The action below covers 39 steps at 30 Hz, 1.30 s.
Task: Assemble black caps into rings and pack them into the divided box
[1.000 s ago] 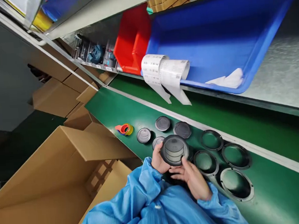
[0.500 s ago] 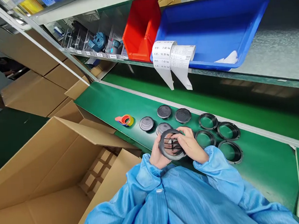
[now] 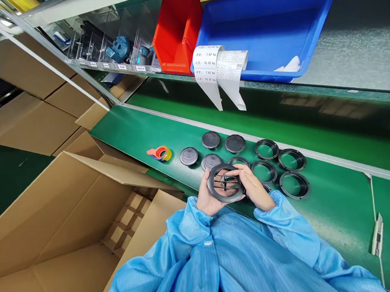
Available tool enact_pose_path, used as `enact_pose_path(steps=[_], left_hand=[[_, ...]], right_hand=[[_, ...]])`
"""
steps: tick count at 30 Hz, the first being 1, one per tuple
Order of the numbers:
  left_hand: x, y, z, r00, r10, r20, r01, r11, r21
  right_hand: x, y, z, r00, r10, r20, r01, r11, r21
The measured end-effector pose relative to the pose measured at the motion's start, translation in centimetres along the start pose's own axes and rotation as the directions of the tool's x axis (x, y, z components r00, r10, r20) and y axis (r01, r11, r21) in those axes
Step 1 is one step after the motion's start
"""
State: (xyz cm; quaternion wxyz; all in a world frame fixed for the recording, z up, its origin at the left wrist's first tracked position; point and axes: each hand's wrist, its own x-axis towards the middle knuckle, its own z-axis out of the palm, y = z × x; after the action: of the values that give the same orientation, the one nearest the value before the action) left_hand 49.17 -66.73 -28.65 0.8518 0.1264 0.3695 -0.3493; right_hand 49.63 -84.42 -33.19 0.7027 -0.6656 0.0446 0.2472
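A round black air vent (image 3: 213,183) with thin slats across its opening is held between my two hands, over the bench's near edge. My left hand (image 3: 205,198) cups its left side and underside, fingers showing through the opening. On its upper right rim the fingers of my right hand (image 3: 253,186) are closed. Just behind lie several closed black round vents (image 3: 211,140), with louvred discs. To the right stand several open black rings (image 3: 294,185); one ring (image 3: 239,162) is partly hidden behind my right hand.
A tape dispenser (image 3: 160,153) lies left on the green bench (image 3: 130,128). An open cardboard box (image 3: 62,208) with dividers stands at the left. A utility knife (image 3: 377,235) lies right. Above, a shelf holds a red bin (image 3: 174,45), a blue tray (image 3: 257,35) and hanging labels (image 3: 206,74).
My right hand's fingers have drawn back from the slats to the vent's upper right rim. The vent is turned slightly, its slats now at another angle. The view has shifted a little.
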Motion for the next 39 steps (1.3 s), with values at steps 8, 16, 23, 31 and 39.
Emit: enact_pose_path(steps=[8, 16, 23, 31, 39], left_hand=[[0.4, -0.9, -0.5, 1.0, 0.006, -0.025, -0.006, 1.0, -0.014], [0.2, -1.4, 0.4, 0.999, 0.041, -0.014, -0.04, 0.999, 0.005], [0.8, -1.6, -1.5, 0.939, 0.086, -0.334, -0.105, 0.994, -0.037], [0.4, -4.2, -6.0, 0.821, -0.061, -0.568, 0.122, 0.99, 0.069], [-0.3, -2.9, -10.8, 0.661, 0.008, -0.751, 0.186, 0.967, 0.174]], right_hand=[[-0.8, 0.2, -0.4, 0.999, 0.048, -0.006, -0.048, 0.999, 0.018], [-1.2, -0.4, -1.1, 1.0, -0.014, 0.012, 0.014, 1.0, -0.007], [-3.3, 2.0, 0.9, 0.939, -0.236, 0.252, 0.333, 0.81, -0.483], [-4.6, 6.9, 3.8, 0.888, 0.16, 0.431, 0.11, 0.836, -0.537], [-1.8, 11.0, 4.0, 1.0, -0.011, 0.025, 0.027, 0.534, -0.845]])
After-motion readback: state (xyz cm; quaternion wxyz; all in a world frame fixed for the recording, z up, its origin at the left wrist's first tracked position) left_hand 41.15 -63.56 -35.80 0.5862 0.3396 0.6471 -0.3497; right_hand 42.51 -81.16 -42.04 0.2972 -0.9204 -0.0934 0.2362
